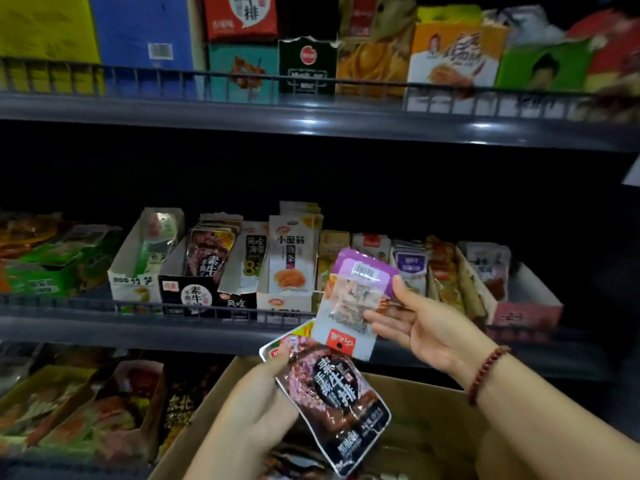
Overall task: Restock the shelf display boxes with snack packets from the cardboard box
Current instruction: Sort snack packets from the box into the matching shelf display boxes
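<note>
Both hands holding snack packets in front of the middle shelf, above the open box.

Left hand (258, 401) is gripping a glossy dark maroon foil packet with white lettering (334, 407), thumb curled over its top edge, with at least one more red-edged packet tucked behind it; it is hanging over the open brown cardboard box (429, 441) at the bottom of the view. Right hand (420, 327), red bead bracelet (486, 374) on the wrist, is pinching a purple-topped clear plastic packet with a barcode (356, 299) between thumb and fingers, held upright just in front of the grey metal shelf rail (145, 311). Behind it, the black-and-white cardboard display box (194, 289) carrying matching dark packets is sitting on the middle shelf, left of the white-and-orange display box (287, 299).
</note>
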Demonstrator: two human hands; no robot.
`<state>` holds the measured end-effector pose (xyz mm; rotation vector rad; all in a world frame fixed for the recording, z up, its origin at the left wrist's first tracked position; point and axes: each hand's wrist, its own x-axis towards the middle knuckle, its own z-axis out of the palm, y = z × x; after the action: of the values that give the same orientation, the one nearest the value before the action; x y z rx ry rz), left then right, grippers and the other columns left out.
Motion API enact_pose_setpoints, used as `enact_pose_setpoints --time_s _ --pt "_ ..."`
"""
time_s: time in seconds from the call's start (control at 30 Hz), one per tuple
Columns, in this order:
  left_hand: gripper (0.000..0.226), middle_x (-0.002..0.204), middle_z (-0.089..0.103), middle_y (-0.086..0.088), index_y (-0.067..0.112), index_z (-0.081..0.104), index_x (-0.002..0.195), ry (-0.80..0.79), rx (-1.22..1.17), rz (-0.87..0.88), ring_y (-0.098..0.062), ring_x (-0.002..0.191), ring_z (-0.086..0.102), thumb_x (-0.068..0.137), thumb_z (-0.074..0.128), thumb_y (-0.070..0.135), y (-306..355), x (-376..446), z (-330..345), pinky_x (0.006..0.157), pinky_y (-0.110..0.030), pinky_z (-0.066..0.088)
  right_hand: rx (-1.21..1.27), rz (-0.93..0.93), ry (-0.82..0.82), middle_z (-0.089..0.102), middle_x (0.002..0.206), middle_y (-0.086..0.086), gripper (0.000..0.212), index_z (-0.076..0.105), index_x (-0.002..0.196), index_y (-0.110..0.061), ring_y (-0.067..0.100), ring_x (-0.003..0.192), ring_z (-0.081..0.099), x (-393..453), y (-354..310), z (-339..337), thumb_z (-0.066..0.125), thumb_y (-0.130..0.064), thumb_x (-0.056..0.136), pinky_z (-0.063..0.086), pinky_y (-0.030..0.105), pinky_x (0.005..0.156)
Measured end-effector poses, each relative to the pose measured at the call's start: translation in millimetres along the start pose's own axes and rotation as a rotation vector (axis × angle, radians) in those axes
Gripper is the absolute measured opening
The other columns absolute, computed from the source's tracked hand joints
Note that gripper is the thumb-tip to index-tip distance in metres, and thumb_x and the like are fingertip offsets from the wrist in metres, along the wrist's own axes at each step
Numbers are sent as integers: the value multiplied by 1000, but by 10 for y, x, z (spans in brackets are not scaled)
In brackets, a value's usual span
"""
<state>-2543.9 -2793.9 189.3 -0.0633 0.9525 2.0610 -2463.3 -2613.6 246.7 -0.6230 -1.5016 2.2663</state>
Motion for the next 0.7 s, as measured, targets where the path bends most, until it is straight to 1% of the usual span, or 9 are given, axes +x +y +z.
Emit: enact_pose_setpoints --time_s 0.1,0.13,0.2,0.27,0.33,0.43,0.5,0.6,0.7 --pt "47 119 62 -32 -10 52 127 11 -37 -53 -39 115 57 102 38 26 -72 87 50 75 -54 53 -144 -151 -37 73 99 12 38 65 106 -6 21 91 71 -141 8 -176 60 -33 79 59 27 75" --pt "48 119 62 -32 -9 51 128 -4 -39 -64 -39 116 56 101 40 29 -93 102 68 74 -55 54 -274 -209 -37 74 99 6 38 68 103 -10 15 93 71 -200 21 -222 60 -36 78 57 22 77" --pt "51 114 65 -31 -7 54 125 -56 -4 -64 -40 111 59 98 43 35 -132 117 115 79 -56 54 -615 -357 -11 73 95 -12 26 73 93 -26 -5 90 66 -300 61 -320 61 -42 77 48 5 72" --pt "51 110 68 -29 -5 58 118 -117 68 -51 -39 105 62 94 47 39 -159 96 181 82 -53 47 -890 -447 -11 66 92 -31 15 71 85 -43 -20 92 56 -360 122 -402 66 -47 71 41 -2 71" --pt "46 110 68 -27 -5 60 115 -146 125 -11 -39 105 64 87 56 32 -215 74 233 86 -50 48 -1026 -484 -49 60 96 -38 29 69 87 -47 -25 98 49 -373 218 -486 69 -55 59 38 -3 76" --pt "39 107 69 -27 -8 58 117 -53 179 60 -39 103 66 82 64 6 -316 122 243 91 -51 50 -1066 -489 -87 58 106 -39 44 70 97 -44 -23 108 45 -360 328 -558 74 -56 54 36 0 84" --pt "37 104 69 -28 -8 56 118 -32 208 66 -40 96 68 81 62 -5 -359 143 253 84 -52 55 -1047 -477 -106 56 112 -37 49 67 102 -46 -21 112 44 -348 349 -571 76 -55 55 37 2 90" --pt "37 100 71 -27 -7 57 115 -46 234 84 -37 84 71 78 62 -7 -374 161 250 68 -45 60 -879 -411 -114 47 125 -31 70 57 118 -41 -15 113 49 -283 385 -571 79 -49 52 41 11 100" --pt "45 100 71 -26 -6 59 114 -84 282 121 -39 90 70 69 66 -2 -379 173 225 76 -46 56 -757 -278 -165 39 135 -26 110 42 140 -25 2 120 52 -194 434 -555 86 -51 42 44 27 104"
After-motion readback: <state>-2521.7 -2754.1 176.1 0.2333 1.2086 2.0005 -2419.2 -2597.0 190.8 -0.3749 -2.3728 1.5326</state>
